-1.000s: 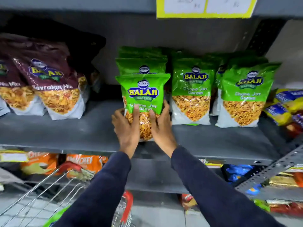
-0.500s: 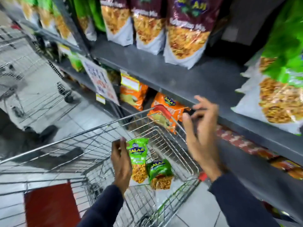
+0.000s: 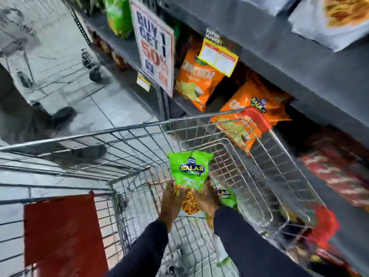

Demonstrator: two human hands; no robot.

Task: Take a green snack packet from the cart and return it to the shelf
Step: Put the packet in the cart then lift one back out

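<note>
A green snack packet (image 3: 189,168) stands upright inside the wire cart (image 3: 123,132), held by its lower end between both hands. My left hand (image 3: 171,198) grips its left bottom edge and my right hand (image 3: 207,200) grips its right bottom edge. A second green packet (image 3: 228,197) lies in the cart just right of my right hand, partly hidden by it. The grey shelf (image 3: 279,48) runs along the right, above the cart, with white-bottomed snack bags (image 3: 329,19) standing on it at the top right.
Orange snack bags (image 3: 196,80) fill the lower shelf behind the cart's red corner (image 3: 257,116). A "Buy 1 Get 1 50%" sign (image 3: 155,47) hangs off the shelf edge. Another trolley (image 3: 87,60) stands on the tiled aisle at the left. A red panel (image 3: 63,232) covers the cart's near side.
The view has swung from the shelf down to the cart. Both hands let go of the shelved packet, went into the cart, and now hold a green packet lifted upright.
</note>
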